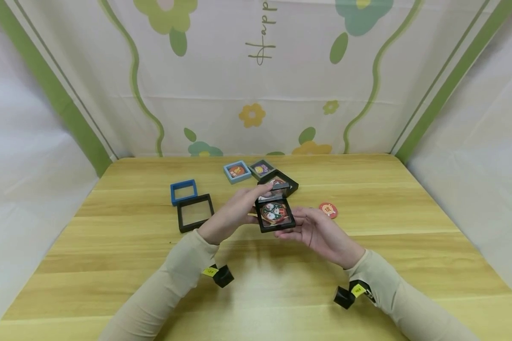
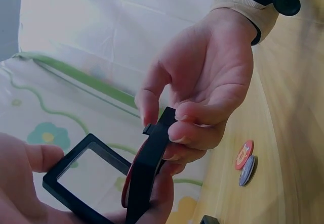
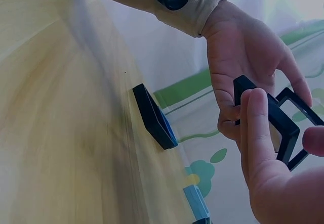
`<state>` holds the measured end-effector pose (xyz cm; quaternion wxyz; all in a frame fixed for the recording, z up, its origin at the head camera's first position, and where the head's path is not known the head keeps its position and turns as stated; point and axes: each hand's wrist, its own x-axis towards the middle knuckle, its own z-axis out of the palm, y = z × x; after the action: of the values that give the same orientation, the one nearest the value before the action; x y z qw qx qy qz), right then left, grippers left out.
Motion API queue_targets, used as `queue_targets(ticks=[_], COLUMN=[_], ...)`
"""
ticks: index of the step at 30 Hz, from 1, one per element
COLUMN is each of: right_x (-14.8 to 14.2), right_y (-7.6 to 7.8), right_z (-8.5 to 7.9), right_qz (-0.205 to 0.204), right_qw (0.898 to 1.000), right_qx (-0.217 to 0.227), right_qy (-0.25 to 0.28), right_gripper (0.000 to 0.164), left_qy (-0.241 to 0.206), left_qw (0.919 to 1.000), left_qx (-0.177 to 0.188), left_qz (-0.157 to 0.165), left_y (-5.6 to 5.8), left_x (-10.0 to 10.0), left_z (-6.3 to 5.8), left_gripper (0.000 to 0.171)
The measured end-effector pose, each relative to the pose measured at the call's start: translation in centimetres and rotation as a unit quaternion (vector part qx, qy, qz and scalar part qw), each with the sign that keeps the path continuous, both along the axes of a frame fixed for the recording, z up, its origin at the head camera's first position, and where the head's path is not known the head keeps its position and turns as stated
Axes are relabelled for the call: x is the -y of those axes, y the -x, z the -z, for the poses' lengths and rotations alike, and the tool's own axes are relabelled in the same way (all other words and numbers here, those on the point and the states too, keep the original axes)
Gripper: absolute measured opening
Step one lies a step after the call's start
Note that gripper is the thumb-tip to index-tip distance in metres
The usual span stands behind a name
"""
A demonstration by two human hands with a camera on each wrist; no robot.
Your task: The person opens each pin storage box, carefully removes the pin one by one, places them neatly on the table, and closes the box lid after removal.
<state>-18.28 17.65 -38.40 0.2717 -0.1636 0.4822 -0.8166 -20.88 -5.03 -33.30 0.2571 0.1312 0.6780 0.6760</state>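
The case (image 1: 278, 229) is held at its edges by the left hand (image 1: 236, 208) and right hand (image 1: 320, 237), above the table (image 1: 111, 227), its lid (image 2: 109, 155) open. Lightness and stiffness are suggested; the rim should be gripped, the clear window (probably delicate) and loose-looking disc (image 1: 274, 213) avoided.

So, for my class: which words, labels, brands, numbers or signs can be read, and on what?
"Happ", sideways on the flowered cloth, by the top edge.
Left wrist's yellow label, right wrist's yellow label: too small.
Red disc: mark too blurred to read.
Disc in the grey frame: purple marks, too blurred.
Held black frame, black frame behind, light blue frame: no readable text.
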Motion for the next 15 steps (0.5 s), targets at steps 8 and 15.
queue_targets(ticks=[8, 15], right_x=[-0.1, -0.7], right_y=[0.2, 0.2], right_z=[-0.9, -1.6], right_qz=[0.123, 0.268], right_qw=[0.977, 0.876], right_qx=[-0.047, -0.222], right_qy=[-0.169, -0.334], right_gripper=[0.048, 0.041], left_qy=[-0.009, -0.011], left_qw=[0.9999, 0.9996], left_qx=[0.0, 0.002], left_qz=[-0.013, -0.024], left_y=[0.1, -0.3], left_x=[0.0, -0.4], left_z=[0.3, 0.3], left_gripper=[0.059, 0.059])
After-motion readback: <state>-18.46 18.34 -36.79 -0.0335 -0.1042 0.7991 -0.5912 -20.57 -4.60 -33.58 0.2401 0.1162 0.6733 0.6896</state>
